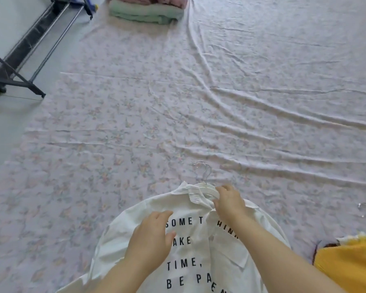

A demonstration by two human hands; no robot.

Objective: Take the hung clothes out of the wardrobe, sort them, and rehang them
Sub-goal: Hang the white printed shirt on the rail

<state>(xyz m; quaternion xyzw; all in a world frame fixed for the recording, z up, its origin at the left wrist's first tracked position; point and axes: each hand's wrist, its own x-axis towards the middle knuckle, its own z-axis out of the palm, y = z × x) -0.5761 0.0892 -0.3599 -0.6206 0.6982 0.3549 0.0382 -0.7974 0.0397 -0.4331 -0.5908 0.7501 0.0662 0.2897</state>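
Both forearms bare to frame edge. Left hand (150,235) over white shirt (199,250) left half, right hand (230,203) at shirt collar; fingers short, rounded.

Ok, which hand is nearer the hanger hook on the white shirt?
Right. The right hand pinches the collar just below the hanger hook; the left hand rests lower down on the white shirt, beside the print.

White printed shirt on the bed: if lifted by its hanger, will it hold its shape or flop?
Likely floppy: the white shirt lies creased and flat on the bed sheet. Probably light, since the fine creases suggest thin fabric. The hanger, which the right hand pinches at the collar, should keep only the shoulders spread.
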